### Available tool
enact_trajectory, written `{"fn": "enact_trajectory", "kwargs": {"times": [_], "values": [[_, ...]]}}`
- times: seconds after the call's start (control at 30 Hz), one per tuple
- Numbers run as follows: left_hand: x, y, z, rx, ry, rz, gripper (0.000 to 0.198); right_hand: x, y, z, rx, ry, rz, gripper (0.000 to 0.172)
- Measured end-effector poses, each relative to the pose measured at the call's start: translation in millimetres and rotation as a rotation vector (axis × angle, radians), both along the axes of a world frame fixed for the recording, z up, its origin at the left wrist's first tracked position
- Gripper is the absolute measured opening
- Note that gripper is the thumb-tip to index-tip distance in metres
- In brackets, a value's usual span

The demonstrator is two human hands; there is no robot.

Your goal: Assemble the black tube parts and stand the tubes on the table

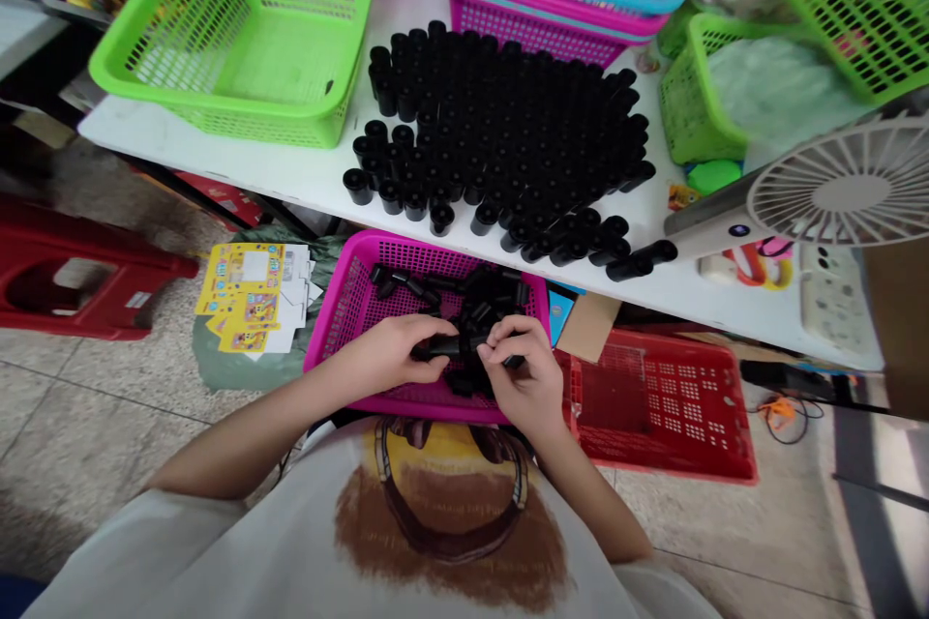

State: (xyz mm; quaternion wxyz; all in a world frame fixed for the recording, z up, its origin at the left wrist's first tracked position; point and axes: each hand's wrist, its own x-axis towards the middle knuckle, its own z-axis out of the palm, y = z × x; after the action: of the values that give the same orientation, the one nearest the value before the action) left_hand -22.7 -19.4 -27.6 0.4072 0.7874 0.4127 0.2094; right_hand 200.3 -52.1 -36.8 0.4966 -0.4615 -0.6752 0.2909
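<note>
My left hand (406, 350) is closed around a black cylinder (444, 345), thumb below and fingers above. At the cylinder's right end, my right hand (524, 363) has its fingers bent in a pinch; a dark piece shows by its fingertips, too small to make out fully. Both hands are over a magenta basket (336, 309) on my lap. Loose black tubular parts (479, 295) lie in it. On the white table (283, 169) beyond, many black cylinders (508, 126) stand upright in a dense cluster, with a few lying at its right front edge.
A green basket (290, 116) sits at the table's left, stacked blue and magenta baskets (552, 10) behind the cluster. A small fan (834, 193) and a phone (831, 295) are at right. Below are a red crate (674, 397), a red stool (87, 261) and printed yellow cards (251, 295).
</note>
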Motion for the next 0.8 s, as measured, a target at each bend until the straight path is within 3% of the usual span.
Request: {"fn": "enact_trajectory", "kwargs": {"times": [0.17,0.33,0.47,0.53,0.63,0.7,0.8], "values": [[0.6,-0.2,6.1,-0.056,0.011,-0.003,0.030,-2.6,0.3,3.1,-0.001,0.014,0.045,0.018],[3.1,0.2,6.3,-0.131,-0.009,-0.070,0.051,-5.2,-4.3,15.1,0.052,-0.129,0.317,0.031],[-1.8,1.6,3.6,-0.007,-0.022,-0.083,0.043,0.7,-8.6,25.0,0.021,0.009,0.223,0.032],[-9.9,6.2,3.4,0.078,-0.053,0.016,0.034,6.1,-8.8,27.5,0.017,0.099,0.109,0.030],[-29.3,23.2,3.0,0.185,-0.096,0.315,0.029,13.1,-8.0,25.6,0.007,0.139,-0.015,0.026],[-43.1,40.8,1.3,0.251,-0.093,0.522,0.033,15.8,-8.2,21.1,-0.022,0.153,-0.046,0.025],[-57.0,69.4,-2.1,0.317,0.004,0.681,0.046,16.7,-10.2,13.1,-0.060,0.172,-0.041,0.023]]}}
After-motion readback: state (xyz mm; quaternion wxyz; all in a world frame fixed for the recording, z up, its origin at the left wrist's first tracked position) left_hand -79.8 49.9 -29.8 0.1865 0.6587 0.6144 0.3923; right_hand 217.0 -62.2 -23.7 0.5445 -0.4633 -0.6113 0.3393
